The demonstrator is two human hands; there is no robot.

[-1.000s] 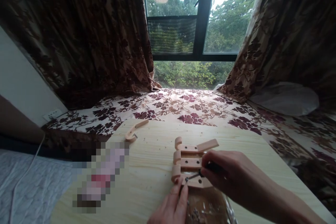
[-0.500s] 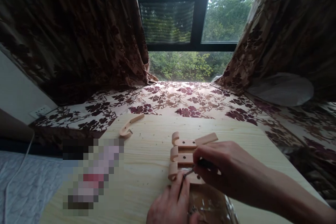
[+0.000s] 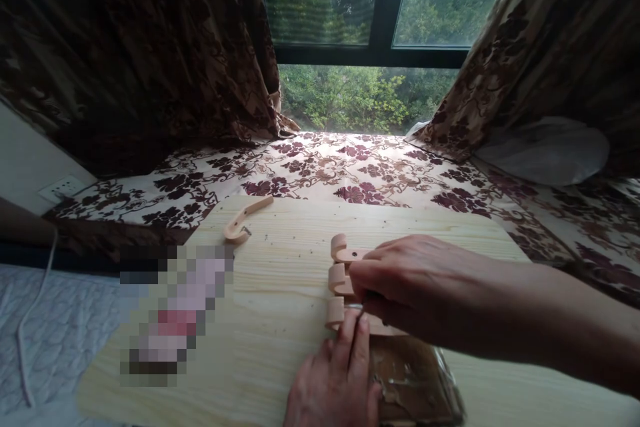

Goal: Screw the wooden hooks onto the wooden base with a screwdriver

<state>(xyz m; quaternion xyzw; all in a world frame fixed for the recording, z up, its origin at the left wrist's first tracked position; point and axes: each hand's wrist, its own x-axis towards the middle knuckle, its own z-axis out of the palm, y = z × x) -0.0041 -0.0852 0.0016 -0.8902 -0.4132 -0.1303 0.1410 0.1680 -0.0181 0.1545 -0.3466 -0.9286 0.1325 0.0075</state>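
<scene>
My right hand point(image 3: 395, 277) is closed around a screwdriver point(image 3: 361, 313), whose dark handle is mostly hidden under the fingers. Its tip meets the nearest wooden hook point(image 3: 334, 313). My left hand point(image 3: 330, 373) lies with index and middle fingers stretched out against that hook, close to the tip. Behind it are a middle hook point(image 3: 337, 277) and a far hook point(image 3: 339, 247), all with curled ends to the left. One dark screw shows on the far hook; my right hand covers much of the row. Beneath the hooks lies a brown, clear-wrapped block point(image 3: 415, 380).
Another curved wooden hook point(image 3: 240, 221) lies at the far left of the pale wooden board point(image 3: 270, 360), with small dark bits near it. A blurred-out pinkish item point(image 3: 185, 307) is on the left. Floral fabric point(image 3: 350, 167) covers the ledge behind, below a window.
My right hand has come further left over the hooks, hiding the screwdriver more. My left hand keeps its place at the nearest hook. The view has tilted slightly down.
</scene>
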